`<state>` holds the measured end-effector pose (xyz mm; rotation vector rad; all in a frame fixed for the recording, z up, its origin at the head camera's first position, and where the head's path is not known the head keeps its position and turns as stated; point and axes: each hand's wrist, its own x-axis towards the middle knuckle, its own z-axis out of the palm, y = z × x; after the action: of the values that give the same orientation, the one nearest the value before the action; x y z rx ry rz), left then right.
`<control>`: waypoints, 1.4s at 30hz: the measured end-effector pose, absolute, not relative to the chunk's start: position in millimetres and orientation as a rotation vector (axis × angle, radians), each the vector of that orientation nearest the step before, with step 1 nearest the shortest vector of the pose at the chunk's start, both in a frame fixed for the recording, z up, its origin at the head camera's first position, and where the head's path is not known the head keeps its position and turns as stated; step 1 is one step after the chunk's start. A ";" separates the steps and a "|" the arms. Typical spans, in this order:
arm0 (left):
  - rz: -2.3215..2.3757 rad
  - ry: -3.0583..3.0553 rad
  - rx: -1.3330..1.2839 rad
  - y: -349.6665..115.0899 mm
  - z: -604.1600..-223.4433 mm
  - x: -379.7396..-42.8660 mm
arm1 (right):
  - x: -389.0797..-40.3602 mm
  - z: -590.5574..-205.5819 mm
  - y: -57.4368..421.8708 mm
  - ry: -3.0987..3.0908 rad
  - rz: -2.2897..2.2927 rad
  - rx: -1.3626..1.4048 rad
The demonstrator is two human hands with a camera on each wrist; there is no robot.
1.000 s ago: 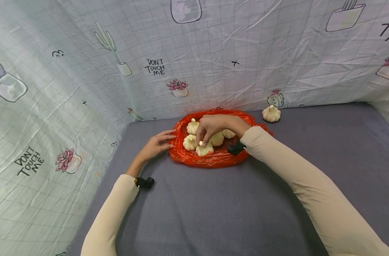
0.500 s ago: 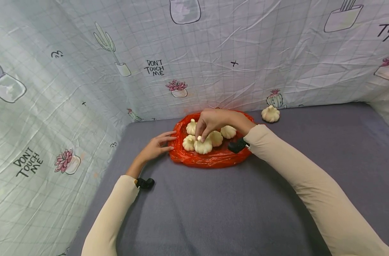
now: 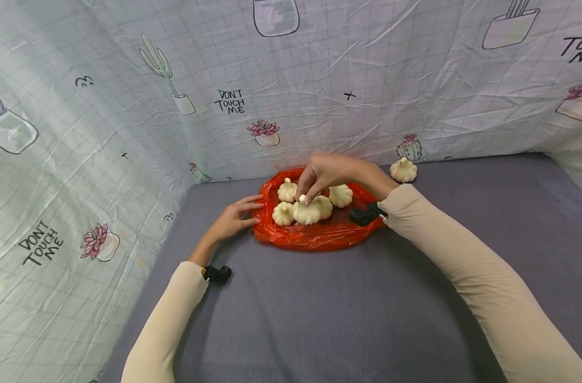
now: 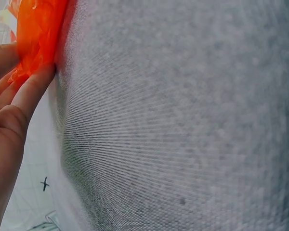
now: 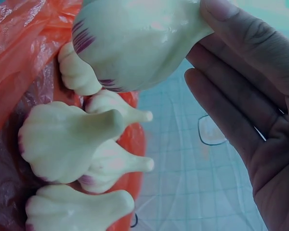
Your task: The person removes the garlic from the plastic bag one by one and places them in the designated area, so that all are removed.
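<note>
My right hand [image 3: 328,171] pinches a garlic bulb [image 3: 306,214] by its stem, over an opened red plastic bag [image 3: 314,243]. In the right wrist view that same bulb, pale with purple streaks at its base, hangs above the others. Several more garlic bulbs [image 3: 283,214] sit inside the bag, one of them [image 3: 325,207] partly covered by the held one. At the bag's left side, my left hand [image 3: 230,220] touches the rim with spread, straight fingers [image 4: 34,90].
Another garlic bulb [image 3: 403,170] stands outside the bag, at the back right of the grey cloth-covered table [image 3: 291,314]. A printed curtain [image 3: 319,69] closes off the back and the left. Black wrist cameras sit on both wrists.
My right hand has lifted the garlic bulb by its stem from the front of the bag, up and slightly right. The left hand stays at the bag's edge.
</note>
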<state>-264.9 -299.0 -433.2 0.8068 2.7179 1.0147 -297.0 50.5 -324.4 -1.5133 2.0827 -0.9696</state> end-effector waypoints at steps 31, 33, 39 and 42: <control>1.064 2.689 0.783 -297.7 -437.1 -267.8 | -287.5 -320.7 117.2 2.274 -0.923 -1.515; 1.059 2.695 0.770 -297.4 -436.7 -267.6 | -287.2 -321.1 122.1 2.292 -0.928 -1.523; 1.054 2.691 0.782 -297.3 -437.0 -267.6 | -287.6 -322.8 135.3 2.317 -0.946 -1.521; 1.056 2.679 0.792 -290.9 -426.8 -259.7 | -287.6 -323.6 140.8 2.325 -0.954 -1.517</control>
<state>-259.7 -290.9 -426.8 0.7919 2.6788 1.0563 -287.6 140.8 -323.6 -1.5170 2.3252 -0.9540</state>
